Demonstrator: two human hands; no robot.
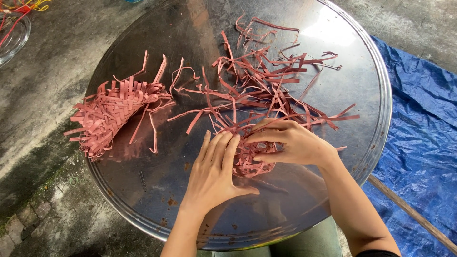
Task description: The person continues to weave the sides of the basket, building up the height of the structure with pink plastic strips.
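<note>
A round shiny metal tray [333, 95] carries pink paper strips. My left hand [214, 171] lies flat, fingers together, pressing the near edge of a partly woven pink piece [250, 159]. My right hand [290, 143] curls over the same piece and pinches its strips between thumb and fingers. Loose pink strips [266, 81] fan out from it toward the far side of the tray. A separate woven pink mat [109, 114] with loose ends lies at the tray's left.
The tray rests over a grey concrete floor [52, 81]. A blue tarpaulin [423, 133] with a wooden stick [409, 212] lies to the right. A glass dish [12, 33] with coloured wires sits at the top left. My knee shows under the tray's near edge.
</note>
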